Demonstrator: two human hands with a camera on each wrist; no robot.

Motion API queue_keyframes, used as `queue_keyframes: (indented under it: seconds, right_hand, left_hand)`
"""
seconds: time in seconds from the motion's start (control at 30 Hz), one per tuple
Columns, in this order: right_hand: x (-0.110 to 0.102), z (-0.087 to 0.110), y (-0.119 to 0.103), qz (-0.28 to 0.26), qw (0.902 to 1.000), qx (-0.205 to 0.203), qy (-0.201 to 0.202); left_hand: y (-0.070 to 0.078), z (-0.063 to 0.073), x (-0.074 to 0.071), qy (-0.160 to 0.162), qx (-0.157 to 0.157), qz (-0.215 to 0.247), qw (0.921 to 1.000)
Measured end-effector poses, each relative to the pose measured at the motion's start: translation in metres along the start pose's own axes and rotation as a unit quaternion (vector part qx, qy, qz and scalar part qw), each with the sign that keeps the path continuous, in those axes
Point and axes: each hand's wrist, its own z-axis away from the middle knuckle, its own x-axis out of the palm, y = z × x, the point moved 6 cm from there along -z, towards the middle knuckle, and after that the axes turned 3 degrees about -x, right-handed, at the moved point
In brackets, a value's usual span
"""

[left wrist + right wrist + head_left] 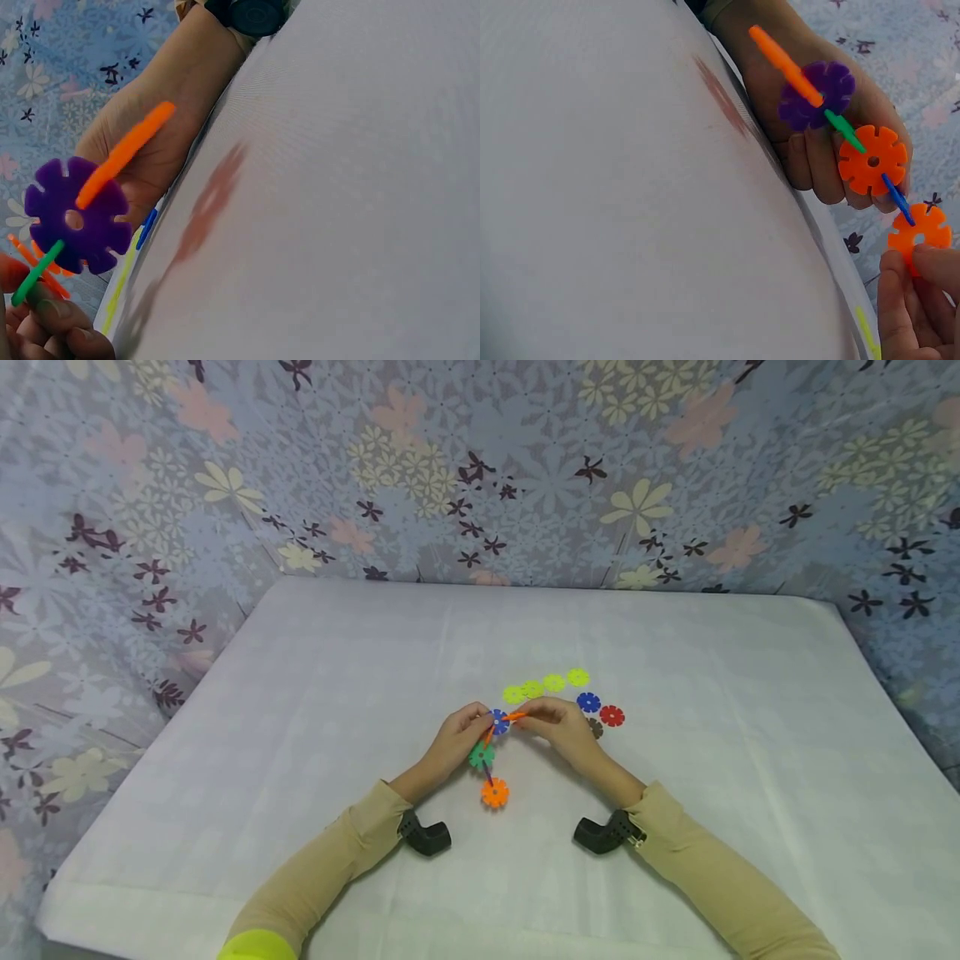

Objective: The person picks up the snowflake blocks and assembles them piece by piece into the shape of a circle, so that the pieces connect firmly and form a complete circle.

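Note:
Notched flower-shaped plastic discs are slotted together into a chain, its discs turned alternately face-on and edge-on. In the head view the chain runs from an orange disc (495,793) through a green disc (482,755) to a blue disc (498,721). My left hand (452,745) pinches the chain near its blue and green discs. With thumb and fingers, my right hand (564,728) pinches the orange end disc (922,225). A purple disc (75,214) faces the left wrist camera, joined to the green one.
Beyond the hands lie several loose yellow-green discs (554,682). A blue disc (588,702), a red disc (612,716) and a partly hidden brown disc (596,727) are by the right hand. Everything rests on a white-covered table (360,652), with flowered cloth (525,468) behind.

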Motion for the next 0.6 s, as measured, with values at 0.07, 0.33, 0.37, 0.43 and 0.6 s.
queue_keyframes:
  seconds: [0.07,0.33,0.37,0.43,0.6]
  right_hand:
    - [0.000,0.000,-0.003,0.007,1.0000,-0.004,0.002]
    - [-0.001,0.000,-0.008,0.021,0.9993,0.023,0.021]
    - [-0.002,0.000,-0.004,0.016,0.9991,0.031,0.023]
    - [-0.004,0.000,0.000,0.009,0.9988,0.039,0.028]
    - [-0.003,0.000,0.000,0.002,0.9995,0.020,0.025]
  left_hand:
    - [0.001,0.000,0.000,-0.003,0.002,-0.003,1.0000]
    - [0.003,0.001,0.001,-0.007,0.017,-0.017,0.9997]
    - [0.004,0.001,0.001,-0.008,0.019,-0.019,0.9996]
    - [0.004,0.000,0.002,-0.012,0.025,-0.020,0.9994]
    - [0.003,0.000,0.002,-0.007,0.021,-0.028,0.9994]
